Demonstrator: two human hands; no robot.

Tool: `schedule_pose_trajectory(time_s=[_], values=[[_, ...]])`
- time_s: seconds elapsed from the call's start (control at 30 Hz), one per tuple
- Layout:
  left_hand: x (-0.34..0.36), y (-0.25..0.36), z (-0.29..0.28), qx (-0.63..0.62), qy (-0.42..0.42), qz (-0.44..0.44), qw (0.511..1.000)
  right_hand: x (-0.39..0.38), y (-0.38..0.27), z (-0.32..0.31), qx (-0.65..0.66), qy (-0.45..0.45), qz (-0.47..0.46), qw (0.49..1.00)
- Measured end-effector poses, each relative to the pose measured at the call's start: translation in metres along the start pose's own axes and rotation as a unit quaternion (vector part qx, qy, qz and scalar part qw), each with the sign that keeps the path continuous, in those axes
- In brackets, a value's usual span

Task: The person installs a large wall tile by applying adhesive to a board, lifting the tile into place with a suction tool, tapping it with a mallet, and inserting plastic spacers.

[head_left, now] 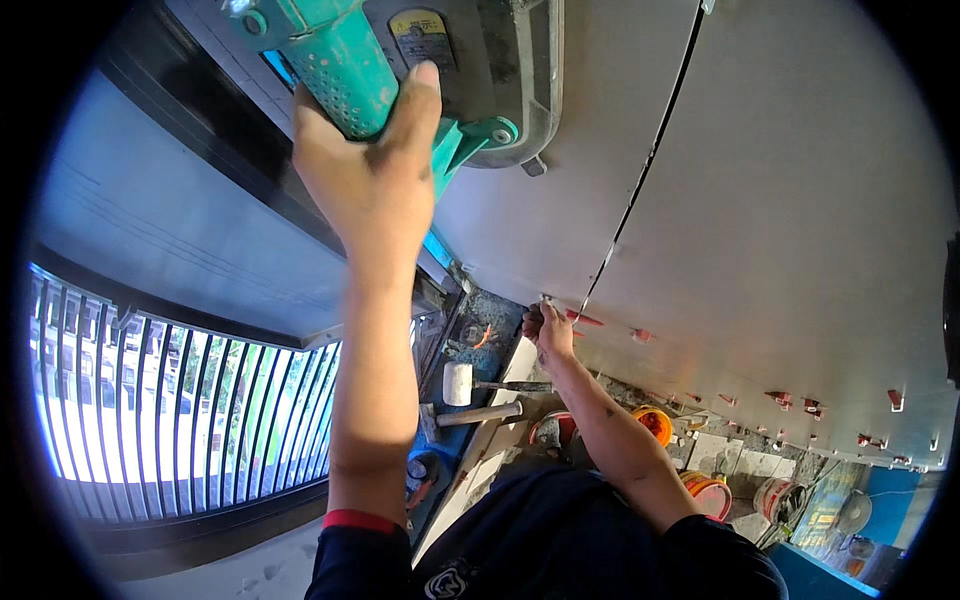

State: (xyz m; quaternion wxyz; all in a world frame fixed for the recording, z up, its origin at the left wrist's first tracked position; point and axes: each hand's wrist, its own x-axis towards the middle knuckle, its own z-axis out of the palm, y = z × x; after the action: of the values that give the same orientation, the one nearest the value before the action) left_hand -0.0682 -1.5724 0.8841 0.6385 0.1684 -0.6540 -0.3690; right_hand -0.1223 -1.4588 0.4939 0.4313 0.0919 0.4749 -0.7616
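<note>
The left hand [365, 190] reaches up with its fingers wrapped part-way around the perforated barrel of a green tool [345, 85], the thumb along one side; some fingers are hidden behind it. The tool is at the upper left, with a dark rounded base [495, 110] over a large grey panel [800, 170]. Farther down, the right hand [548, 335] is at the panel's lower edge, fingers curled in near the lower end of a thin dark seam [648, 165]; a small pale piece shows at their tips, and I cannot tell whether they grip it. Red wedges [782, 400] dot the panel's lower side. On a dark surface [480, 310] to the left of the right forearm lie a white-headed mallet [458, 384] and a hammer [490, 413]. Several containers stand below the panel. A red-rimmed tub [566, 424] is partly covered by the forearm, its contents unclear. Just past the arm, an orange bucket [669, 430] has red-orange contents, too small to identify. Near it are a red-rimmed bucket [690, 482] and, farther right, another bucket [768, 494] tipped in view; what either holds cannot be made out. Beyond stands a fan [853, 512], and at far left a barred railing [190, 400].
</note>
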Motion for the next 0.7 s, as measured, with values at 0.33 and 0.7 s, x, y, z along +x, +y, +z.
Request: schedule_pose_trajectory(time_s=[0.33,0.7], values=[[-0.015,-0.007,0.003,-0.017,0.027,0.056,0.998,-0.025,-0.013,0.006,-0.145,-0.064,0.010,0.987],[-0.015,-0.016,-0.002,0.002,-0.010,0.060,0.998,-0.047,0.071,-0.106,-0.830,-0.194,-0.330,0.406]])
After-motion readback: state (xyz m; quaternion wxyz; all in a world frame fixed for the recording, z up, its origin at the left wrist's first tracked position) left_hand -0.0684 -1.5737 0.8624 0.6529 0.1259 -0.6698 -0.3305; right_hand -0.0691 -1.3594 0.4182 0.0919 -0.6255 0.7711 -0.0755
